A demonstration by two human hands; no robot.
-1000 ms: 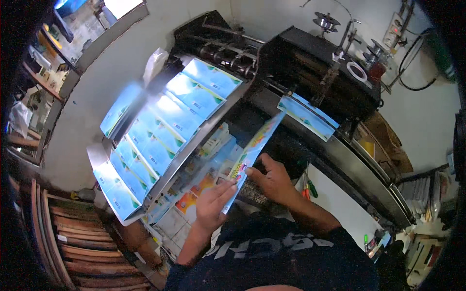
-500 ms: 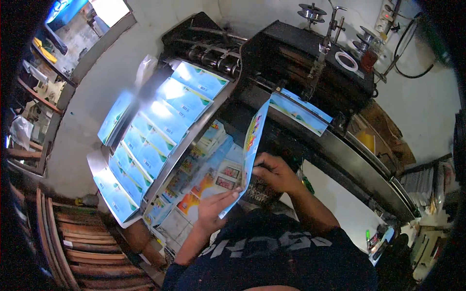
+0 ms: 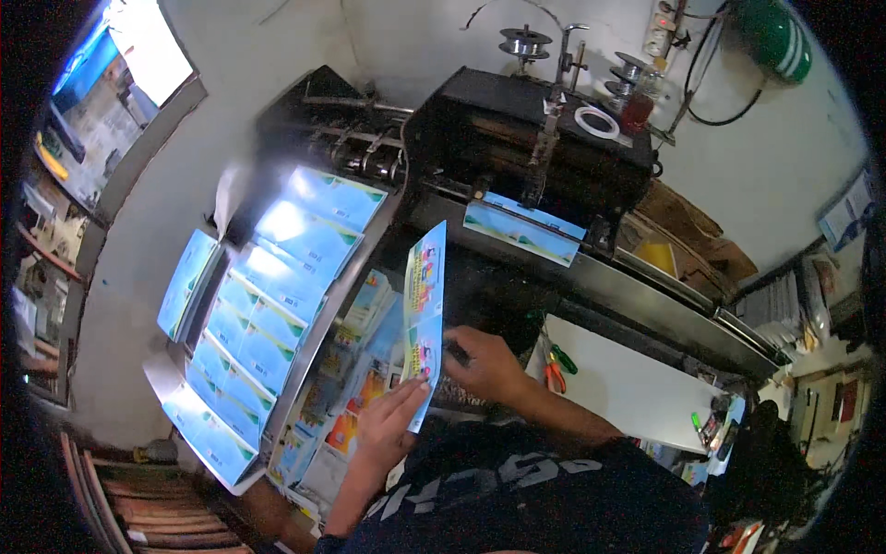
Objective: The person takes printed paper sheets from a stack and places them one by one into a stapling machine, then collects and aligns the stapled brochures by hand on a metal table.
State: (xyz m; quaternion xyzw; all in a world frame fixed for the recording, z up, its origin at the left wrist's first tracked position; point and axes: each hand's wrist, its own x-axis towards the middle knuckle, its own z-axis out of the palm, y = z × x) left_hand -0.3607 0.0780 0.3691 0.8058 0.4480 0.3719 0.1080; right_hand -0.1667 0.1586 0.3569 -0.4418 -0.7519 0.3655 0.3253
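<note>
A blue printed booklet cover [image 3: 426,314] with colourful pictures stands nearly upright before me, seen at a slant. My left hand [image 3: 392,415] grips its lower end, fingers flat along the printed side. On its other side, my right hand [image 3: 489,365] is curled with fingertips at the cover's edge; the cover partly hides them, and what they pinch, if anything, cannot be made out. Beyond, another blue printed sheet [image 3: 521,231] lies under the bar of a dark machine [image 3: 498,120]. Rows of overlapping blue covers [image 3: 268,314] rest on a sloping metal tray to the left.
Wire spools [image 3: 524,43] and a white tape roll [image 3: 596,123] top the machine. Red-and-green-handled pliers [image 3: 556,365] lie on a white board [image 3: 628,388] at right. More printed sheets [image 3: 337,406] lie below the tray. Wooden slats [image 3: 166,503] stand at lower left; a green lamp [image 3: 771,42] hangs upper right.
My view has turned, so the machine and tray sit further left and the pliers show. The cover has swung to show more of its printed face. Both hands stay at it.
</note>
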